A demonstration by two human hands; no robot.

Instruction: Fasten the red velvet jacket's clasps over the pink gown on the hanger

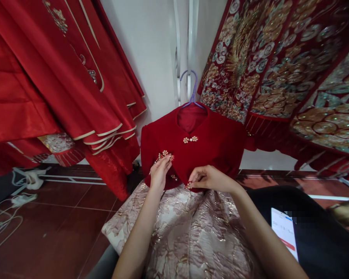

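A dark red velvet jacket (218, 131) hangs in front of me on a purple hanger (193, 87). A pair of gold flower clasps (190, 139) with pearls sits fastened below its neck opening. On the left, my left hand (159, 170) is closed with its fingertips at a jewelled flower clasp (164, 153) on the jacket's front. My right hand (211, 178) pinches another jewelled flower clasp (188, 186) at the front's lower edge. Between my hands, a further clasp (173, 177) shows. My fingers hide part of what they grip.
Shiny pink-and-cream brocade cloth (189, 228) spreads beneath the jacket. Red garments (84, 77) hang at left, and heavily embroidered ones (267, 66) at right. A phone (285, 232) lies on black cloth (317, 232). White cables (6, 221) run over the tiled floor (66, 228).
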